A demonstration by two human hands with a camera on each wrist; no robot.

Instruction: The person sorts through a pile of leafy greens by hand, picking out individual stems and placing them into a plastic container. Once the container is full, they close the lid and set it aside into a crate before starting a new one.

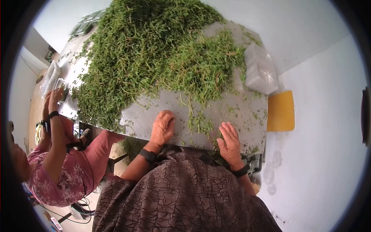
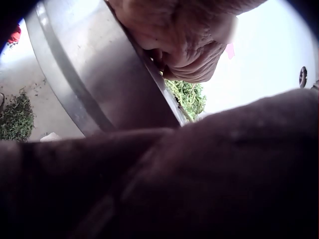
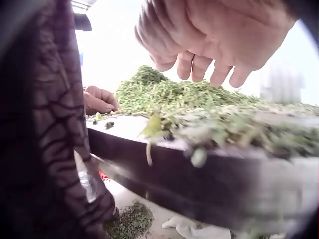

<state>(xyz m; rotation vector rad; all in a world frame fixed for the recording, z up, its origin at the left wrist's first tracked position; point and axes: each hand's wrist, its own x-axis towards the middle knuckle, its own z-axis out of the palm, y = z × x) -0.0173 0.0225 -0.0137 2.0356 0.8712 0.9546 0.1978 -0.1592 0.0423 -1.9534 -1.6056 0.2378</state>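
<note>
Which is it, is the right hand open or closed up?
Open. The right hand has its fingers stretched out with the thumb apart, and the right wrist view shows nothing in its palm.

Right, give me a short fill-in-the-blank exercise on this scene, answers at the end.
The curled hand is the wearer's ____ one; the other hand has its fingers extended.
The heap of leafy sprigs is coloured ____.
The flat panel beside the metal table is ____.
The trousers of the neighbouring person are ____.

Missing words: left; green; yellow; pink.
</note>
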